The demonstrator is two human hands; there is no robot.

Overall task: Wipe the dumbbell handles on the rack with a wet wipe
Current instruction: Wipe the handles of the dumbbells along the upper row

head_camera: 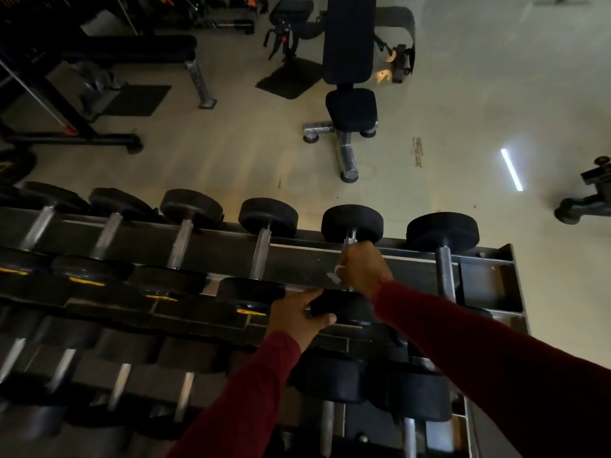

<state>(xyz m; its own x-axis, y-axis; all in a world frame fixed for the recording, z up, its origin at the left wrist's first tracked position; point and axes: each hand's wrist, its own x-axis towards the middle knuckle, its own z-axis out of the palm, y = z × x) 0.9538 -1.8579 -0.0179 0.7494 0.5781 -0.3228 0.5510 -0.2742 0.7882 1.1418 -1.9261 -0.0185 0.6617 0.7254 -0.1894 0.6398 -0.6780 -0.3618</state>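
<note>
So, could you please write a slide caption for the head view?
Right hand wipes a dumbbell handle on the rack with a wet wipe; left hand steadies its near end.

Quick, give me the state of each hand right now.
Left hand: closed on the near black round end of a top-row dumbbell.
Right hand: closed around that dumbbell's metal handle, white wet wipe under the fingers.

A gym: a tiered dark steel rack [489,259] of black round-headed dumbbells with chrome handles [360,223] lies under the gripping hands, and beyond them a black padded adjustable bench [350,61] stands on pale floor.
</note>
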